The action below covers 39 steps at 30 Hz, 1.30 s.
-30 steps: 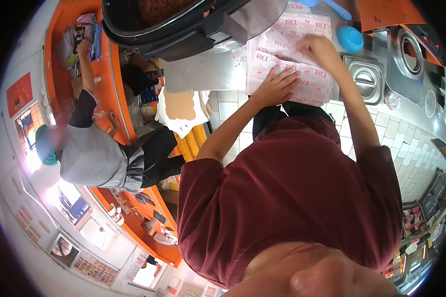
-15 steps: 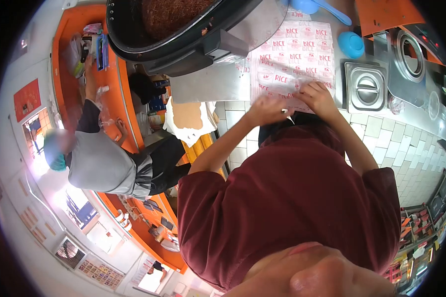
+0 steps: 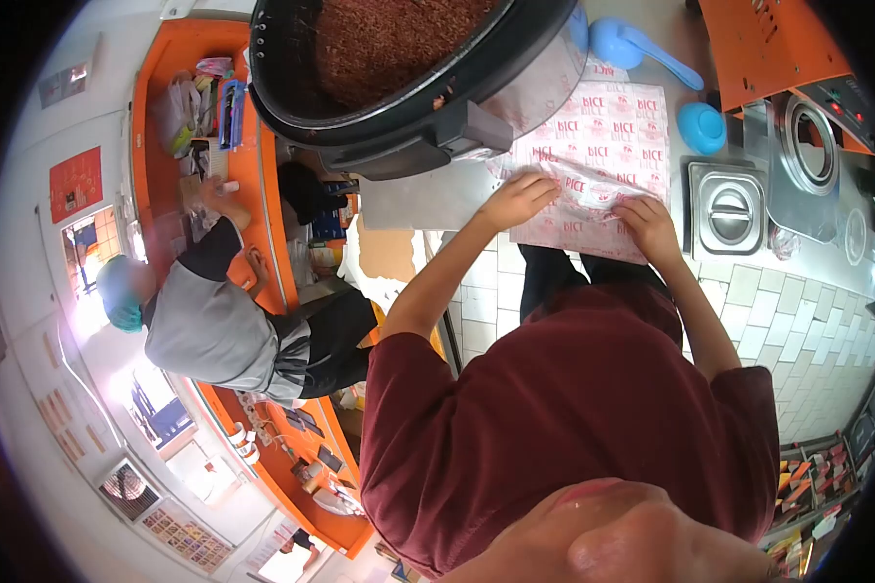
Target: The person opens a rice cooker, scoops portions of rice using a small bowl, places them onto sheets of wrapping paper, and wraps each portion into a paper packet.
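A sheet of wrapping paper (image 3: 603,146) printed with red "RICE" lettering lies on the steel counter, its near part creased and overhanging the front edge. My left hand (image 3: 521,201) is at the paper's left side, fingers bent and closed on a crease. On the right, my right hand (image 3: 648,226) pinches the same crease, its fingertips on the paper. Whether something lies under the fold cannot be made out. Just beyond my left hand stands a large black rice cooker (image 3: 399,146), open, with reddish-brown rice (image 3: 389,49) inside.
Right of the paper sit a lidded steel container (image 3: 727,209) and a blue bowl (image 3: 702,128). A blue ladle (image 3: 642,49) lies at the back. Farther right is a machine with a round metal opening (image 3: 809,146). A co-worker (image 3: 219,311) stands left by an orange counter (image 3: 253,194).
My hands have moved apart, from close together near the paper's front edge to its left and right sides. The near part of the paper now lies flatter. The whole view has shifted slightly.
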{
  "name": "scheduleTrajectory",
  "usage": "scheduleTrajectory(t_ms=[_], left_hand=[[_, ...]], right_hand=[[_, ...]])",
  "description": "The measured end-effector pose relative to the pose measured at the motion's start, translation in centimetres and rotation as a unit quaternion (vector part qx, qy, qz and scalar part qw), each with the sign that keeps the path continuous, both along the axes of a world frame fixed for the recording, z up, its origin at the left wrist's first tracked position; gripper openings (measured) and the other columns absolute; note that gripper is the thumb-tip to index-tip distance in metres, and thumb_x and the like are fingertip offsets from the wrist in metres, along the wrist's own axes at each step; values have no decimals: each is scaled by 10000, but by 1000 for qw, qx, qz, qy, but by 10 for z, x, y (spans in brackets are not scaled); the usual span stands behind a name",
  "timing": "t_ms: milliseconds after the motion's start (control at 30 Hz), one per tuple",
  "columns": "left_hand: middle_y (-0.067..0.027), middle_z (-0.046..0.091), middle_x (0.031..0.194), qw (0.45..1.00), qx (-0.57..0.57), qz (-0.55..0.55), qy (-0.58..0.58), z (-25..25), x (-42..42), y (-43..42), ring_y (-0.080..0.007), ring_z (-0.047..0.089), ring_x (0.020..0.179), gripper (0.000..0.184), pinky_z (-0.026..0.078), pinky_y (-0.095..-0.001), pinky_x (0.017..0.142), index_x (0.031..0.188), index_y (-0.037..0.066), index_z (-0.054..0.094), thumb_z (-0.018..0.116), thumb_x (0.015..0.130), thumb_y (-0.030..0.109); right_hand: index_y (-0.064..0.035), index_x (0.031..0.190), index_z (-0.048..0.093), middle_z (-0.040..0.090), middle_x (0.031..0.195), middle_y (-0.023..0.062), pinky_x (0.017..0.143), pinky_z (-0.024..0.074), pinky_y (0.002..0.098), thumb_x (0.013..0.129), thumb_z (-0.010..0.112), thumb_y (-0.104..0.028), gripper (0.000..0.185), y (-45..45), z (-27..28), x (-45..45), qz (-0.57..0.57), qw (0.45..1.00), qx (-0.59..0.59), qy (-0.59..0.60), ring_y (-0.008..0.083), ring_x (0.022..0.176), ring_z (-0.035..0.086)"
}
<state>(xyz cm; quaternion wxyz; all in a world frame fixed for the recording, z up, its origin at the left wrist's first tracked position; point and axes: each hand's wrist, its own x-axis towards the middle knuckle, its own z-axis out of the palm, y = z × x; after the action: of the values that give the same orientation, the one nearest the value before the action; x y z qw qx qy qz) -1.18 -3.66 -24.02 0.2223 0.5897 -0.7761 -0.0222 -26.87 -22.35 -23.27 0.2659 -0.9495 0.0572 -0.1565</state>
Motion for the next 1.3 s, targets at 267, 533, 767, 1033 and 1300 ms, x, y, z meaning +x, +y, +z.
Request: scheduleTrajectory(t_ms=[267, 533, 767, 1033, 1300], left_hand=[[-91, 582, 810, 949, 135, 238, 154, 32, -10, -57, -318, 581, 864, 360, 477, -391, 788, 928, 79, 691, 807, 587, 97], [-95, 623, 1017, 973, -14, 222, -54, -1, -51, -17, -254, 596, 978, 326, 507, -357, 866, 1035, -5, 648, 572, 737, 103], [-232, 535, 1276, 827, -31, 356, 435, -7, -119, -36, -365, 494, 1210, 386, 338, -426, 1082, 1284, -41, 498, 431, 921, 68], [-269, 607, 1043, 818, 219, 403, 346, 7, -97, -89, -407, 611, 957, 582, 506, -422, 819, 1016, -98, 556, 732, 710, 365], [-191, 553, 1126, 592, 11, 293, 751, -8, -147, -96, -327, 552, 1108, 540, 450, -392, 899, 1179, -30, 490, 620, 875, 396]], right_hand=[[-99, 892, 688, 632, 868, 142, 771, 505, 398, 641, 790, -90, 271, -23, 21, 43, -237, 969, 38, 60, 329, 858, 608], [-34, 931, 668, 607, 996, 100, 816, 481, 403, 724, 595, -67, 222, 15, 6, 23, -128, 987, -60, 71, 304, 924, 577], [32, 1022, 621, 575, 1198, 187, 929, 436, 454, 837, 557, -66, 220, 44, -43, 9, -161, 985, -62, 20, 364, 1084, 543], [-8, 1256, 532, 531, 1280, 241, 993, 407, 480, 857, 561, -120, 415, 26, -65, 4, -52, 997, -51, -13, 417, 1192, 496], [8, 1351, 457, 495, 1321, 239, 1033, 383, 391, 990, 388, -258, 454, 23, -21, 13, -144, 805, 564, -113, 284, 1201, 504]])
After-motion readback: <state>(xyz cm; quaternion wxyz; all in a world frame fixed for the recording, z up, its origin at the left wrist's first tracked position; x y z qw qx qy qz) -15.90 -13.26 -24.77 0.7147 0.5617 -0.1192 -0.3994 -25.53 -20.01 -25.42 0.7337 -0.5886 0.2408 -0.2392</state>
